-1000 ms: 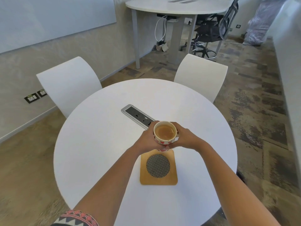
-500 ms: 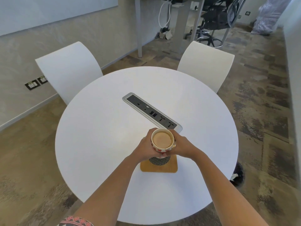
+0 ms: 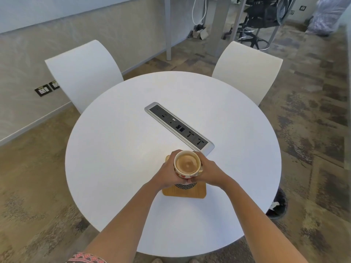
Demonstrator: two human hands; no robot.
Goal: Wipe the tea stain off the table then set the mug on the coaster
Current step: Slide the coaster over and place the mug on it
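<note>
Coaster [image 3: 183, 192] mostly hidden beneath held mug [image 3: 187, 165]

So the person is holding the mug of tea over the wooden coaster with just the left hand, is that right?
Not quite. The head view shows both hands on the mug: the left hand wraps one side and the right hand the other. The rest stands: the mug holds milky tea and sits over the wooden coaster.

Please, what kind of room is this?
Probably an office meeting room: a round white table with a built-in socket strip, white chairs, and a black office chair behind.
</note>
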